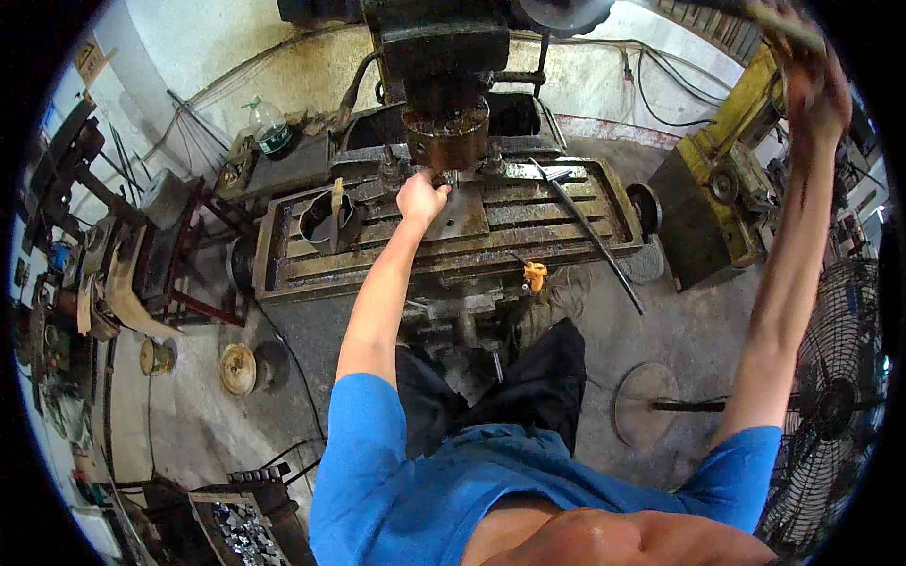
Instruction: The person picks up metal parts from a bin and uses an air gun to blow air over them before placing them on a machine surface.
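My left hand (422,198) reaches forward over the slotted milling machine table (557,222), its fingers curled closed just below the round cutter head (447,138). Whatever sits in those fingers is too small and hidden to name. A flat metal plate (462,219) lies beside this hand on the table. High at the far right, my right hand (813,99) is raised beside a bar-shaped thing (791,26) at the picture's rim. Its fingers look bent round something, but blur hides what.
A cut-open round can (326,222) stands on the table's left part. One long metal bar (590,236) juts over the front right edge, near a yellow-orange object (534,275). To the right are a yellow machine (722,179) and a floor fan (835,406). A plastic bottle (269,127) stands back left.
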